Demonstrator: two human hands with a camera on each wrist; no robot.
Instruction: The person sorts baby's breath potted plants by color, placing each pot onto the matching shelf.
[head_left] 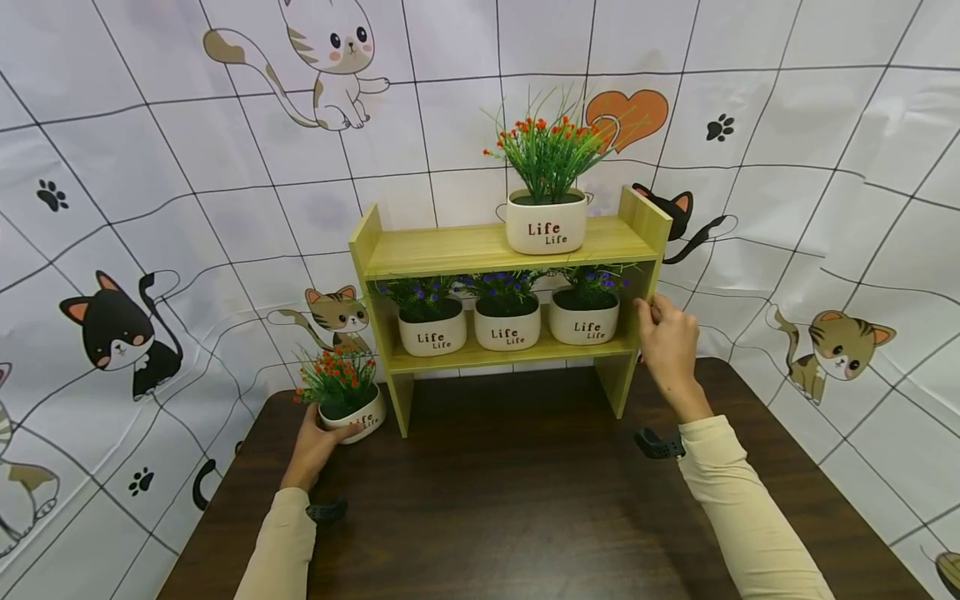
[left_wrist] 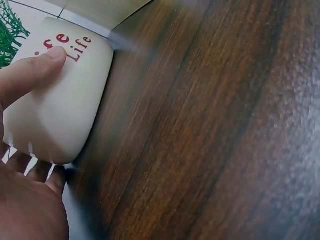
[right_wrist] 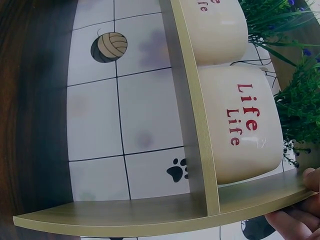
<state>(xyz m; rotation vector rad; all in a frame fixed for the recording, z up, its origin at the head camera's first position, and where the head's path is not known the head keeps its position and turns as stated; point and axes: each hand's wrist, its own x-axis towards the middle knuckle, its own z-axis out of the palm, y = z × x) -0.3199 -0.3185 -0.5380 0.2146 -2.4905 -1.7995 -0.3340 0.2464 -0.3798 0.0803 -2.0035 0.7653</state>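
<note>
At the table's left, my left hand (head_left: 317, 446) grips a white oval flower pot (head_left: 369, 417) with red flowers and green leaves. In the left wrist view the thumb lies across the lettered front of this pot (left_wrist: 65, 115), and the other fingers curl round its end. The two-tier wooden shelf (head_left: 450, 250) stands beside it, with a gap. My right hand (head_left: 670, 343) grips the shelf's right side panel, thumb inside. In the right wrist view only fingertips (right_wrist: 295, 220) show at that panel. The right hand's outer fingers are partly hidden in the head view.
Three white pots with purple flowers (head_left: 507, 325) stand in a row on the lower tier. One red-flowered pot (head_left: 546, 225) stands on the top tier, right of centre. The dark wooden table (head_left: 510, 500) meets a wall covering with cat pictures (head_left: 450, 100).
</note>
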